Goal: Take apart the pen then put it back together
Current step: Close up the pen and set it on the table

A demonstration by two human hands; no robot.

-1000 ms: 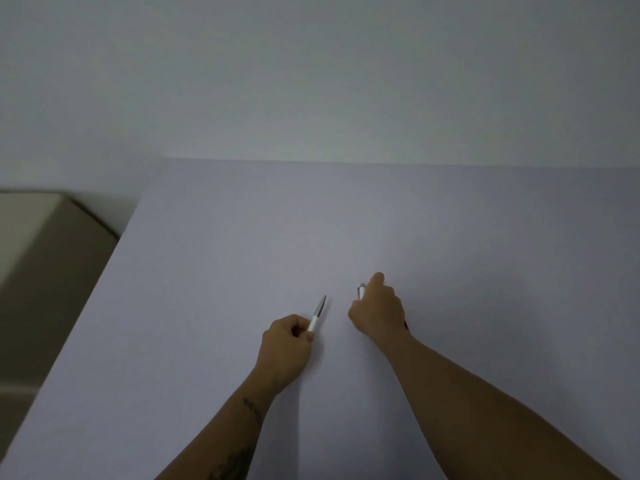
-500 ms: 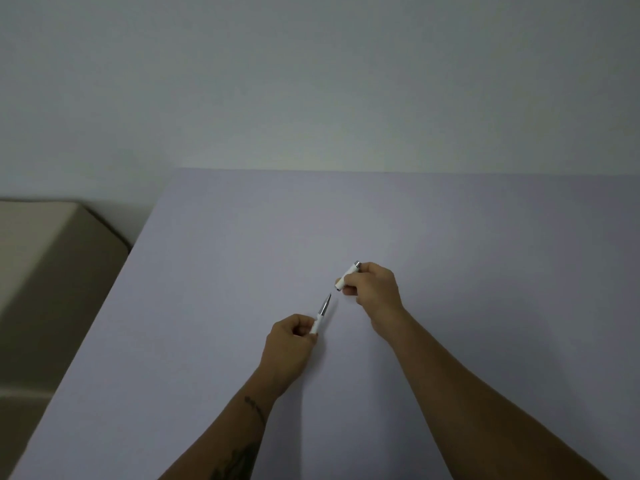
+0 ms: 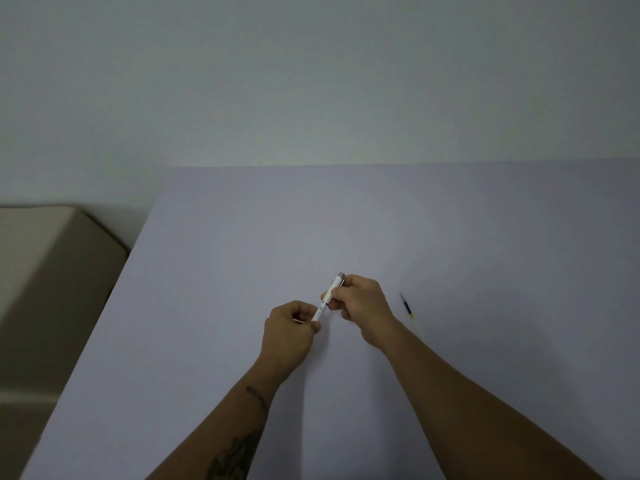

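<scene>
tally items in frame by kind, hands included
Hands: 2, left hand and right hand
Pen body: 1, white pen body held between both hands
Refill: 1, loose ink refill on the table
Total: 4

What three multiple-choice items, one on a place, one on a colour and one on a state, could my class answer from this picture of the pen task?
1. Where does the refill lie?
A. On the table, right of the right hand
B. In the left hand
C. On the beige box

2. What colour is the pen body?
A. Red
B. White
C. Black

3. How is the pen body held?
A. It lies loose on the table
B. One hand alone holds it
C. Both hands hold it, one at each end

Answers: 1 A, the thin refill rests on the table beyond the right wrist. 2 B, the barrel shows white with a grey end. 3 C, each hand pinches one end.
</scene>
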